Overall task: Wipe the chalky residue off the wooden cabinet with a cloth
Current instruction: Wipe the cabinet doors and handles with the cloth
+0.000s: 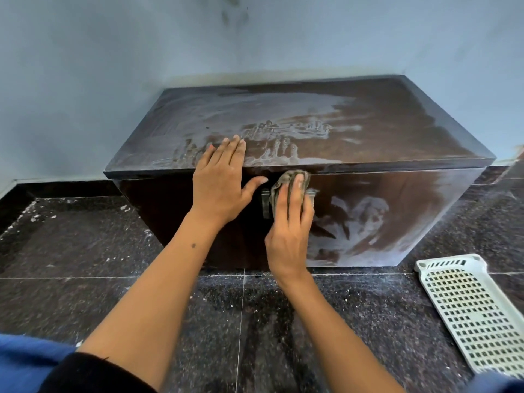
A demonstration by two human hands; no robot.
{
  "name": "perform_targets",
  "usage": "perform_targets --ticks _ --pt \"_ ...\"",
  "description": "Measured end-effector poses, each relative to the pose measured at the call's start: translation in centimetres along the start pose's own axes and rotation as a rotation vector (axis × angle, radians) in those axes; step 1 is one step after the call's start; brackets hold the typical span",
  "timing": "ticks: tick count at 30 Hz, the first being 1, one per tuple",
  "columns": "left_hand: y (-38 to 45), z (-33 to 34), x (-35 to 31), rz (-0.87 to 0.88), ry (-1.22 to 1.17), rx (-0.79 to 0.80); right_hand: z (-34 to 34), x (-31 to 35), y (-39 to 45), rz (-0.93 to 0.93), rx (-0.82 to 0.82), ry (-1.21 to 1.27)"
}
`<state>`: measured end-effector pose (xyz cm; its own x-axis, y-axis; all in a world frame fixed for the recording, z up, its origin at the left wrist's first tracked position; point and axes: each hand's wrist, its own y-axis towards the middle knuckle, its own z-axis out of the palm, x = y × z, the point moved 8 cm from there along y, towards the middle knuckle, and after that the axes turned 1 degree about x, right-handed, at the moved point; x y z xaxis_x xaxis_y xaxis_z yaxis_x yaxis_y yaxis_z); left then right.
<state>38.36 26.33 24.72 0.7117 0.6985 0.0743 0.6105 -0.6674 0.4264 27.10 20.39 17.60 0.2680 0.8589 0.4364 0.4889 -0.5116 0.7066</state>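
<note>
The right hand [289, 222] presses a crumpled grey cloth [286, 184] with flat fingers against the front of the dark wooden cabinet [397, 137], by its metal handle. The left hand [219, 184] lies spread on the chalk-smeared lid edge. The cabinet sits on speckled dark floor tiles [85, 239] against a pale blue wall [113, 66], a white perforated plastic tray [470, 316] nearby.

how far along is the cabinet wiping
Roughly midway. Done: the cabinet top's right end looks dark. In hand: the right hand presses the cloth on the front; the left hand rests on top. Left: chalky residue across the top and front right.
</note>
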Motion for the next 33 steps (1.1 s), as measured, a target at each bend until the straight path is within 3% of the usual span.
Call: perform_targets --ticks 5,8,10,12,14,16,18,23,25,28,33 --pt "0.0 -0.3 -1.9 0.021 0.050 -0.013 2.0 -2.6 -5.0 -0.087 0.172 -0.118" --pt "0.6 -0.3 -4.8 0.110 0.040 -0.010 2.2 -6.2 -8.8 0.157 0.265 0.075" --pt "1.0 -0.1 -6.6 0.159 0.032 -0.008 0.9 -9.4 -10.0 0.537 0.119 0.283" --pt "1.4 0.3 -7.6 0.174 0.017 -0.010 -0.8 -12.0 -10.0 0.886 -0.154 0.441" --pt "1.7 0.4 -7.8 0.162 -0.021 -0.023 -2.6 -13.1 -7.8 1.001 -0.372 0.519" --pt "1.7 0.2 -7.7 0.149 -0.059 -0.039 -3.8 -12.9 -4.4 0.903 -0.464 0.538" --pt "1.7 0.0 -7.7 0.145 -0.082 -0.048 -3.9 -11.4 -1.3 0.737 -0.431 0.498" --pt "1.6 0.1 -7.7 0.141 -0.093 -0.050 0.4 -7.0 -2.3 0.258 -0.025 0.329" --pt "1.6 0.1 -7.7 0.145 -0.087 -0.047 1.8 -8.4 -4.6 0.243 0.088 0.259" --pt "1.6 0.1 -7.7 0.147 -0.097 -0.045 1.6 -10.1 -4.8 0.260 0.102 0.185" --pt "1.7 0.0 -7.6 0.144 -0.112 -0.052 -2.5 -13.0 -1.8 0.534 -0.240 0.274"
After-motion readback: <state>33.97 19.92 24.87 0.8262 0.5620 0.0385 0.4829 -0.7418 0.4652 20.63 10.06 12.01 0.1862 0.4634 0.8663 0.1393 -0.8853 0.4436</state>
